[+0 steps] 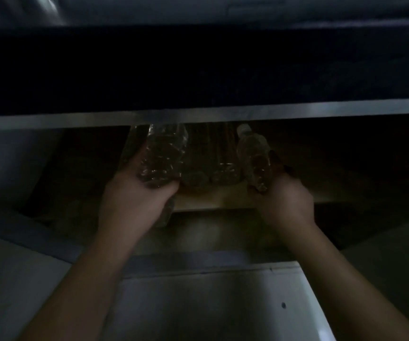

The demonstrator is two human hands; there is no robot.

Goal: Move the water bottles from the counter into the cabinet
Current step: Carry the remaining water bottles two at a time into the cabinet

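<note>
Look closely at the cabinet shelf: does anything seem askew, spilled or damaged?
Nothing is plainly wrong. The left hand and right hand each hold a water bottle tilted at the wooden shelf; the dim light hides finer detail.

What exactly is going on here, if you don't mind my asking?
A person is loading clear plastic water bottles onto a shelf inside a dim cabinet. The left hand grips one bottle by its lower end, and the right hand grips another capped bottle, both angled in toward the shelf. A few more bottles already lie on the shelf between the two hands. The light is poor, so an exact count is hard to give.
</note>
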